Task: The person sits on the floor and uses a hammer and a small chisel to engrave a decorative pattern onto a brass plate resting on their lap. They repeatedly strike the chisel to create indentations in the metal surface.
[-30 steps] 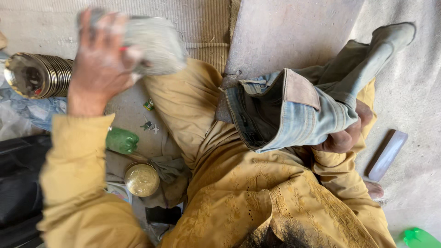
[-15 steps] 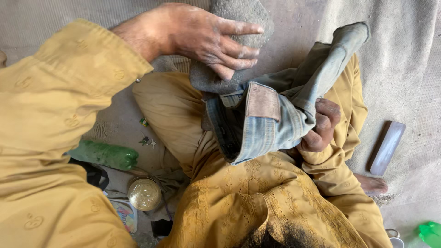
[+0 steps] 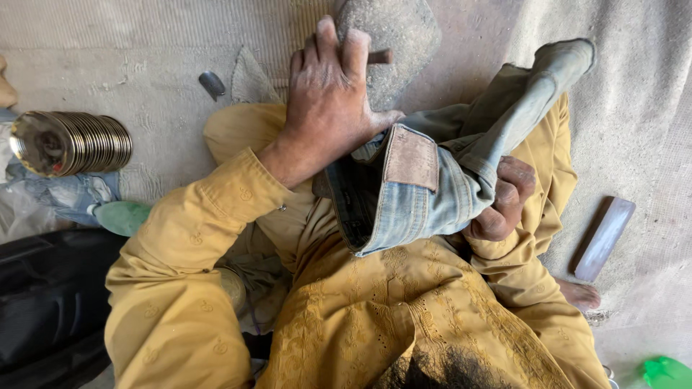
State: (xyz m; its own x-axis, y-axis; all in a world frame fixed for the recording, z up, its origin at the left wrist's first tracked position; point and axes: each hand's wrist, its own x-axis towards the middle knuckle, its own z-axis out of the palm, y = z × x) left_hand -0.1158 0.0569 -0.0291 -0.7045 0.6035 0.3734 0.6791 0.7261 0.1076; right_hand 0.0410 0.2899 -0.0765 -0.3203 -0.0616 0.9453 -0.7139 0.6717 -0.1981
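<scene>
Left hand (image 3: pixel 328 101) lowered onto stone (image 3: pixel 393 39), right hand (image 3: pixel 504 202) gripping jeans (image 3: pixel 432 187)

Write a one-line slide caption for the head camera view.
Left hand grips a grey stone above folded jeans bunched in the right hand, over a lap in yellow cloth.

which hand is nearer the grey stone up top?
Left. The left hand lies on the grey stone, fingers touching it. The right hand is lower, gripping the folded jeans, apart from the stone.
</scene>
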